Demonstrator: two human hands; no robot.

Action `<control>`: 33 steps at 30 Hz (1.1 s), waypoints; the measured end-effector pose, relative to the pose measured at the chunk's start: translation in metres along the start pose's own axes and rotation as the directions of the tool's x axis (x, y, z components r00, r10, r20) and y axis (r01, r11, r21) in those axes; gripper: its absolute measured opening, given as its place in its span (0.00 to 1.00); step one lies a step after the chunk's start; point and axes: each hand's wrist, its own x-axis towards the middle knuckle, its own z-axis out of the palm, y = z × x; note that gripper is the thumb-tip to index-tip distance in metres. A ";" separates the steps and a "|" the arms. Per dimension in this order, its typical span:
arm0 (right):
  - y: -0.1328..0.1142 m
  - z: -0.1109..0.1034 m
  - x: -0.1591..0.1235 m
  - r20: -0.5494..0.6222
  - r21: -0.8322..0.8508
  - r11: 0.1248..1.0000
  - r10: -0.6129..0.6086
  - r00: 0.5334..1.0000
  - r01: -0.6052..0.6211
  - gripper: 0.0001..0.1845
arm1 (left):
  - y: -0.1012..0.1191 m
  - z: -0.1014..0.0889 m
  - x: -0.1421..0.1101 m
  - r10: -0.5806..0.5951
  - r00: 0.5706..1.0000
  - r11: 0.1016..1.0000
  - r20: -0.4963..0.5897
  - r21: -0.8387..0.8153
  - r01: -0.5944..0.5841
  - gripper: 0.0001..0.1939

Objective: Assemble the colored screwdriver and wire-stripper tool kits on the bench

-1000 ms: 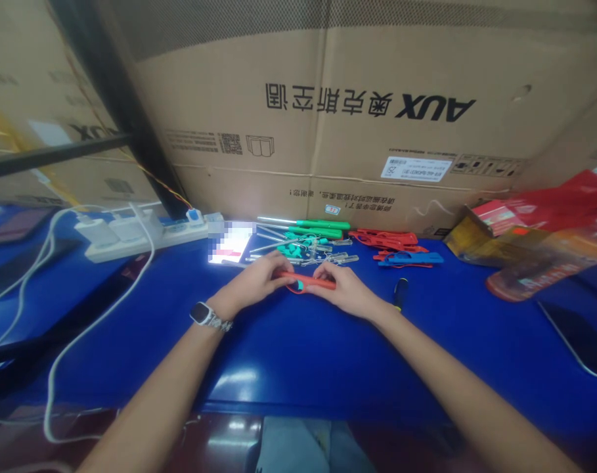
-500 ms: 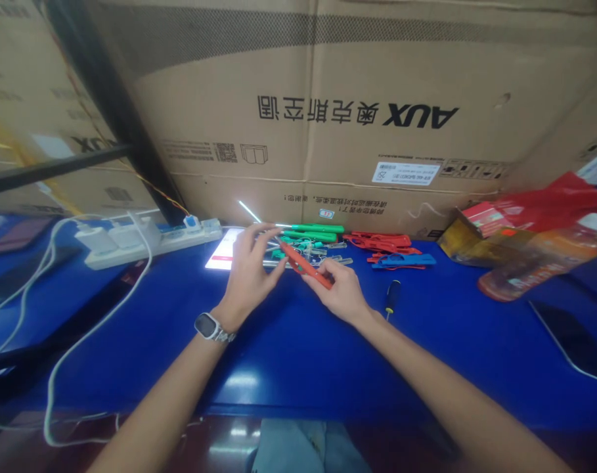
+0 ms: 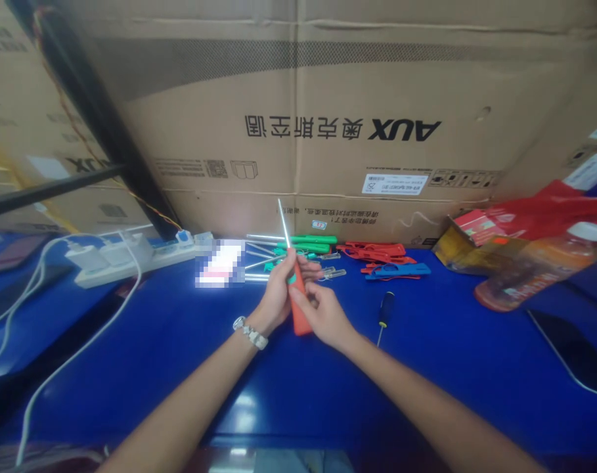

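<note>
An orange-handled stick lighter [image 3: 301,316] stands nearly upright between my hands, its thin metal tube pointing up and a green piece showing on the handle. The handle's upper end is in my left hand [image 3: 278,286], with the thumb along its side and the fingers behind it. Lower down, my right hand [image 3: 325,312] grips the same handle, thumb across its face. Just beyond them lie several green lighter handles [image 3: 318,240], metal tubes [image 3: 259,277] and small clear parts [image 3: 335,273]. Red handle shells [image 3: 377,251] and a blue handle shell [image 3: 401,270] are to the right.
On the blue table [image 3: 190,368], a dark screwdriver [image 3: 386,309] lies right of my hands. A phone [image 3: 569,348], a drink bottle [image 3: 539,269] and an open box [image 3: 463,240] are further right. A power strip [image 3: 145,259] stands left. A large carton [image 3: 328,79] rises behind.
The orange lighter has turned from slanting left to nearly upright and come closer. My left hand has moved right and down, its wrist turned; my right hand has shifted slightly down.
</note>
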 end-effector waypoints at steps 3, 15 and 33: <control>0.005 0.000 -0.001 0.035 -0.053 0.999 0.011 0.999 -0.009 0.26 | 0.001 -0.003 -0.004 -0.032 0.999 0.997 0.016 -0.077 0.033 0.18; 0.008 -0.035 0.014 -0.109 -0.358 0.929 0.061 0.992 -0.097 0.18 | 0.052 -0.048 -0.012 0.070 0.996 0.713 0.057 0.696 -0.090 0.17; 0.003 -0.061 0.118 0.063 -0.949 0.314 0.120 0.991 0.023 0.05 | 0.029 -0.053 -0.022 0.078 0.962 -0.293 0.261 0.929 -0.228 0.15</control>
